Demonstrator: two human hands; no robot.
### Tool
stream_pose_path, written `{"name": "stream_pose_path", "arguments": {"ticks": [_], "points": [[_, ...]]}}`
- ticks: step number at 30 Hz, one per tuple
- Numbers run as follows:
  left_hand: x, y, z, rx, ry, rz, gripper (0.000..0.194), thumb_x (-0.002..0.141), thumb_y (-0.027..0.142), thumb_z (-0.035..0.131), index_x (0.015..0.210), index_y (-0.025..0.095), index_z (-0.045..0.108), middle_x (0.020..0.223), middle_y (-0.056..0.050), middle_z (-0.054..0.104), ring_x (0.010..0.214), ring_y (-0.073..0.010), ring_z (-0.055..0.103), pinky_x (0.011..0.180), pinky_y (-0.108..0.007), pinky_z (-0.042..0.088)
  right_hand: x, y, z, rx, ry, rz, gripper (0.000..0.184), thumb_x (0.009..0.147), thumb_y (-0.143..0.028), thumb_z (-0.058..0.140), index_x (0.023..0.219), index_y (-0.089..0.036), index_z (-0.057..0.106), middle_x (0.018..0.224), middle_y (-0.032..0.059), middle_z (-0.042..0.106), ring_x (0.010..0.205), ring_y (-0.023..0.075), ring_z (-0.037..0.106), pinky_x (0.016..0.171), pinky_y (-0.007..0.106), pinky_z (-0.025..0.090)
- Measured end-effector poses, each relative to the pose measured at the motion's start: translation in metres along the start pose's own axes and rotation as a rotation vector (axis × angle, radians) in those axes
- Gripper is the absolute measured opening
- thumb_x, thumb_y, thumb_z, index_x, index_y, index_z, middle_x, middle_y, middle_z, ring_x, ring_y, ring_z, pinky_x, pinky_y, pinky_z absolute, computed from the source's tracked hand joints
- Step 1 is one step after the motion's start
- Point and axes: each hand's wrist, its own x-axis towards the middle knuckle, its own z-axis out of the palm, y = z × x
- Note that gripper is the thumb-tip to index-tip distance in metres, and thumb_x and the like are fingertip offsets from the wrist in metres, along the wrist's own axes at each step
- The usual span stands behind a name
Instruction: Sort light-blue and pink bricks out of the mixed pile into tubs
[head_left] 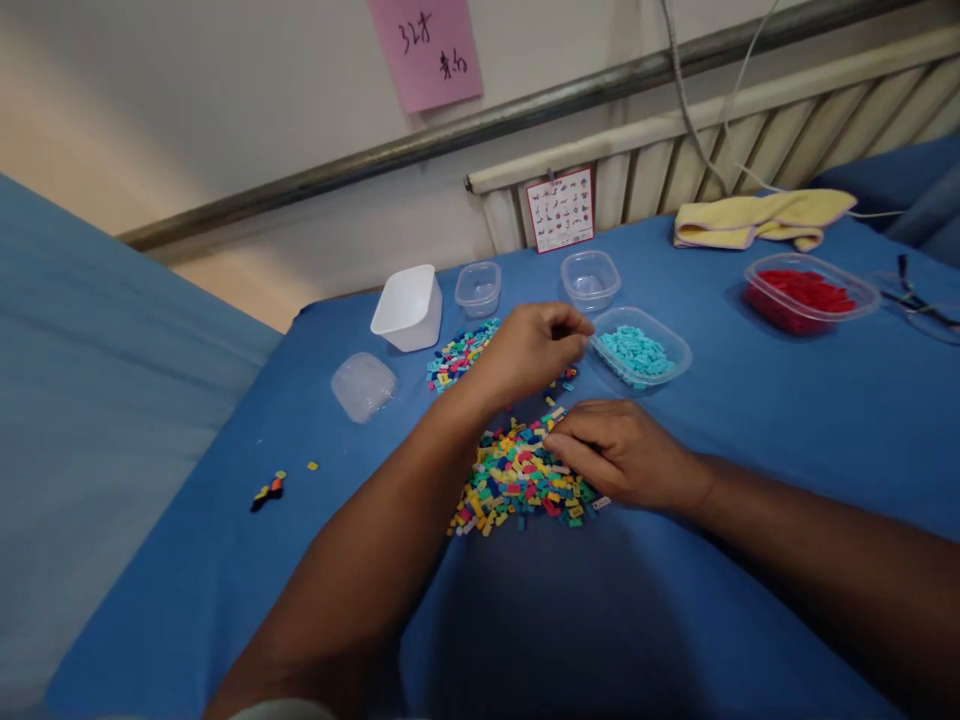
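My left hand reaches across to the left rim of a clear plastic tub holding turquoise bricks. Its thumb and fingers are pinched together, and anything between them is hidden. Lower down, my right hand is at the right side of a pile of small mixed-colour building bricks. The fingers there are curled against the thumb, and I cannot make out what they hold. A second mixed heap of bricks lies behind my left forearm, partly covered by it.
Behind stand a white tub and two clear tubs. A clear lid lies left, near a small brick build. Right are a tub of red pieces, a yellow cloth and cables. A picture card leans behind.
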Motion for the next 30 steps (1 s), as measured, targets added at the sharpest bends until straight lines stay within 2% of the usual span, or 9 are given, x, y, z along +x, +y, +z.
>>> {"name": "stream_pose_path", "arguments": {"ticks": [4,8,14,18,20,23,26,28,30], "points": [[0.029,0.009,0.019,0.174,0.022,0.11,0.023,0.095,0.011,0.066,0.115,0.014,0.078,0.113,-0.007,0.079,0.1,-0.0186,0.071,0.093,-0.033,0.056,-0.001,0.001,0.0,0.021,0.0,0.012,0.035,0.112,-0.032,0.055,0.081,-0.02,0.065,0.073,0.0007,0.066,0.07,0.0145,0.059,0.07,0.031,0.041],[0.028,0.01,0.012,0.276,0.095,0.142,0.028,0.099,0.011,0.063,0.122,0.015,0.077,0.122,-0.008,0.079,0.108,-0.0203,0.072,0.103,-0.036,0.055,-0.001,0.001,-0.001,0.03,-0.008,0.021,0.036,0.113,-0.032,0.053,0.08,-0.02,0.064,0.074,0.0012,0.066,0.07,0.0145,0.059,0.07,0.031,0.041],[-0.013,-0.002,-0.025,0.262,0.126,0.055,0.021,0.096,0.014,0.064,0.109,0.016,0.08,0.106,-0.005,0.08,0.098,-0.0181,0.073,0.096,-0.034,0.056,-0.002,0.0,-0.001,0.037,-0.017,0.026,0.037,0.113,-0.032,0.053,0.081,-0.02,0.064,0.074,0.0014,0.065,0.07,0.0148,0.059,0.07,0.031,0.04],[-0.042,-0.022,-0.04,-0.045,0.172,-0.086,0.02,0.092,0.02,0.069,0.109,0.013,0.078,0.098,-0.006,0.078,0.087,-0.0163,0.071,0.083,-0.031,0.057,-0.005,-0.001,-0.001,0.021,-0.026,0.025,0.036,0.114,-0.032,0.052,0.083,-0.02,0.065,0.073,0.0013,0.065,0.067,0.0144,0.058,0.067,0.031,0.039],[-0.055,-0.032,-0.044,-0.107,0.198,-0.144,0.023,0.091,0.024,0.07,0.11,0.013,0.077,0.095,-0.005,0.077,0.082,-0.0155,0.07,0.078,-0.03,0.056,-0.005,-0.002,0.0,0.003,-0.026,0.025,0.037,0.114,-0.032,0.052,0.081,-0.02,0.064,0.071,0.0009,0.064,0.066,0.0143,0.057,0.066,0.031,0.038],[-0.077,-0.041,-0.052,0.091,0.18,-0.175,0.02,0.093,0.026,0.068,0.105,0.015,0.079,0.092,-0.003,0.076,0.08,-0.0151,0.068,0.074,-0.028,0.052,-0.006,-0.003,0.0,-0.018,-0.029,0.028,0.039,0.114,-0.033,0.052,0.079,-0.021,0.062,0.07,0.0006,0.062,0.065,0.0142,0.056,0.065,0.032,0.037],[-0.098,-0.043,-0.063,0.362,0.052,-0.228,0.018,0.094,0.024,0.066,0.103,0.019,0.081,0.093,-0.001,0.078,0.079,-0.0159,0.068,0.072,-0.029,0.049,-0.006,-0.003,0.0,-0.016,-0.041,0.035,0.037,0.115,-0.033,0.052,0.082,-0.02,0.065,0.072,0.0009,0.064,0.066,0.014,0.057,0.065,0.032,0.037],[-0.109,-0.041,-0.07,0.459,-0.02,-0.253,0.019,0.095,0.022,0.065,0.105,0.02,0.081,0.096,-0.001,0.079,0.079,-0.0165,0.069,0.072,-0.03,0.049,-0.007,-0.002,0.0,-0.019,-0.047,0.027,0.036,0.114,-0.033,0.052,0.083,-0.02,0.065,0.073,0.0008,0.063,0.066,0.0139,0.057,0.066,0.032,0.038],[-0.116,-0.037,-0.073,0.517,-0.082,-0.207,0.02,0.095,0.017,0.064,0.106,0.02,0.081,0.102,-0.002,0.08,0.088,-0.0179,0.072,0.079,-0.031,0.051,-0.007,-0.002,0.0,-0.025,-0.048,0.005,0.036,0.114,-0.032,0.052,0.082,-0.02,0.063,0.071,0.0,0.061,0.066,0.0137,0.057,0.066,0.031,0.038]]}}
